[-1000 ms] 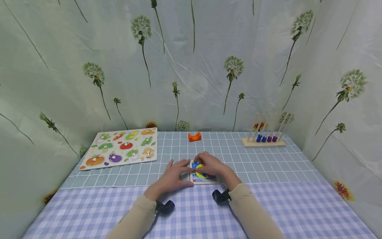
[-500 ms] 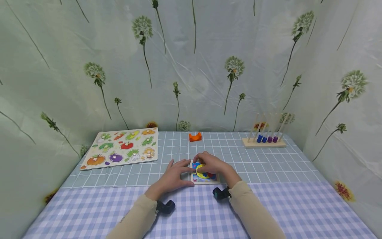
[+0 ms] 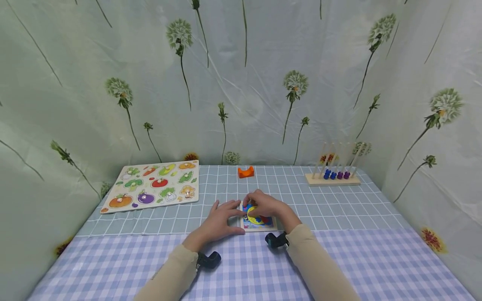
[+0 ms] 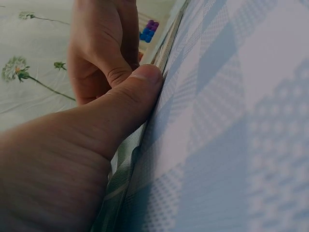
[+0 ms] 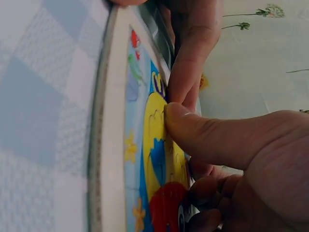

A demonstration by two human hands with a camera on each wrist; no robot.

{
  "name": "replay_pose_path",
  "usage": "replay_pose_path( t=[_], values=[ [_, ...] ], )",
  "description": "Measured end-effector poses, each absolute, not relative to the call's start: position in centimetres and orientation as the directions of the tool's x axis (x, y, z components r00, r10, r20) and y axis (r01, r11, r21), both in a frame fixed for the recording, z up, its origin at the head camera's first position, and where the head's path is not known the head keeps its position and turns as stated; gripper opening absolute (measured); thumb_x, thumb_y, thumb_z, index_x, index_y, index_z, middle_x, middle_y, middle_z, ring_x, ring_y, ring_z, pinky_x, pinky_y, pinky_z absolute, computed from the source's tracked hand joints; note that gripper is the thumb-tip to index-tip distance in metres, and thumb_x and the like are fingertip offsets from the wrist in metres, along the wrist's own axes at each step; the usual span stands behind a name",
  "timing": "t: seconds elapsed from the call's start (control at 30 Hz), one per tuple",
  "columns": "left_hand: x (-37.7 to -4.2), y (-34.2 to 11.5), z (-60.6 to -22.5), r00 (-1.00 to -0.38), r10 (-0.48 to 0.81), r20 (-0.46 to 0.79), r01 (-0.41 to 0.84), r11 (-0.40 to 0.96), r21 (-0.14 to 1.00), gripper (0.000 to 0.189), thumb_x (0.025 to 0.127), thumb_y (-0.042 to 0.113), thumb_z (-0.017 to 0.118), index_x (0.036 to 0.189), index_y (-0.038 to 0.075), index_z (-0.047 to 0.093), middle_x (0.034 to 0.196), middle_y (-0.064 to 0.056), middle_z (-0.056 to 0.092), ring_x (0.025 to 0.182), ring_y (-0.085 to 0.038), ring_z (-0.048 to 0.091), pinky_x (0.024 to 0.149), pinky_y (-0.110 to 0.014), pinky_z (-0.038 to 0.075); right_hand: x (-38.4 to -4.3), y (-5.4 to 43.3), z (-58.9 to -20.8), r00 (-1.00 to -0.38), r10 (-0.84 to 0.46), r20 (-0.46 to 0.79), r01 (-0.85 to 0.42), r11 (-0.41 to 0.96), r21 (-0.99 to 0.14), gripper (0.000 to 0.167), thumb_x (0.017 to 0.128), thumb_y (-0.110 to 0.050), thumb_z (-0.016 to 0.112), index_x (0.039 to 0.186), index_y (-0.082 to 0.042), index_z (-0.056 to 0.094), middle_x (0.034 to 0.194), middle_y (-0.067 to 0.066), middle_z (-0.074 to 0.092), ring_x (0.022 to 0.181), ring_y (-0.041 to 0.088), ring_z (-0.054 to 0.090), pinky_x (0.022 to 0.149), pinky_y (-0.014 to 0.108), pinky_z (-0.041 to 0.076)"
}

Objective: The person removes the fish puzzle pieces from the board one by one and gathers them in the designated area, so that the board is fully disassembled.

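While the left hand (image 3: pixel 220 221) lies spread at the picture puzzle's (image 3: pixel 260 225) nine o'clock, the right hand (image 3: pixel 266 205) arches over it.
Its thumb touches a yellow figure (image 5: pixel 153 113); whether it pinches anything cannot be told. The puzzle lies at six o'clock from an orange holder (image 3: pixel 246 173).

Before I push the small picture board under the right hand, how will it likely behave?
The picture board looks straight-edged and unbent, so probably stiff. Thin and small, it is perhaps light. Lying flat, it seems unlikely to roll or tip.
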State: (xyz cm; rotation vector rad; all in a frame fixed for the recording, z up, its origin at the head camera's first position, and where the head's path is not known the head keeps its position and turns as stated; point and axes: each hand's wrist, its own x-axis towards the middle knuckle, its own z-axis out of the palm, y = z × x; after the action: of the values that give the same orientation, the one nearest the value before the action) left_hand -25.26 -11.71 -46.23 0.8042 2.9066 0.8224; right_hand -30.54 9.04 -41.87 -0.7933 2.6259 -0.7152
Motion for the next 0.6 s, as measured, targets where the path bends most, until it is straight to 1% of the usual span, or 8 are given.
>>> replay_pose_path(
  t=[0.1,0.3,0.47,0.6],
  values=[
    [-25.24,-11.74,-46.20,-0.864,0.487,0.126,0.481,0.726,0.491,0.054,0.082,0.051,0.078,0.129,0.026,0.068,0.157,-0.005,0.045,0.150,-0.031,0.035,0.120,-0.071,0.007,-30.40,8.91,-41.84,-0.807,-0.574,-0.141,-0.424,0.728,-0.538,0.017,0.087,-0.009,0.075,0.101,-0.015,0.067,0.103,0.006,0.054,0.096,0.017,0.048,0.089,0.036,0.049],
    [-25.25,-11.75,-46.40,-0.865,0.488,0.115,0.476,0.726,0.497,0.055,0.082,0.053,0.077,0.130,0.027,0.067,0.157,-0.005,0.045,0.150,-0.031,0.034,0.121,-0.071,0.006,-30.12,8.98,-42.09,-0.848,-0.511,-0.140,-0.373,0.763,-0.528,0.027,0.087,-0.018,0.078,0.110,-0.017,0.065,0.105,0.005,0.054,0.095,0.018,0.051,0.091,0.038,0.050],
    [-25.14,-11.66,-46.21,-0.872,0.477,0.109,0.463,0.733,0.499,0.056,0.082,0.052,0.077,0.130,0.027,0.067,0.157,-0.004,0.045,0.151,-0.031,0.033,0.121,-0.070,0.005,-30.20,9.21,-42.19,-0.846,-0.520,-0.115,-0.391,0.753,-0.529,0.029,0.086,-0.019,0.079,0.111,-0.017,0.064,0.101,0.005,0.054,0.092,0.017,0.050,0.086,0.035,0.050],
    [-25.18,-11.69,-46.11,-0.872,0.476,0.110,0.464,0.736,0.493,0.056,0.082,0.052,0.077,0.130,0.027,0.067,0.157,-0.004,0.045,0.151,-0.030,0.033,0.122,-0.070,0.005,-30.38,9.22,-42.08,-0.841,-0.528,-0.118,-0.398,0.752,-0.525,0.029,0.086,-0.019,0.079,0.110,-0.017,0.063,0.099,0.004,0.054,0.089,0.016,0.050,0.082,0.032,0.049]
  ],
)
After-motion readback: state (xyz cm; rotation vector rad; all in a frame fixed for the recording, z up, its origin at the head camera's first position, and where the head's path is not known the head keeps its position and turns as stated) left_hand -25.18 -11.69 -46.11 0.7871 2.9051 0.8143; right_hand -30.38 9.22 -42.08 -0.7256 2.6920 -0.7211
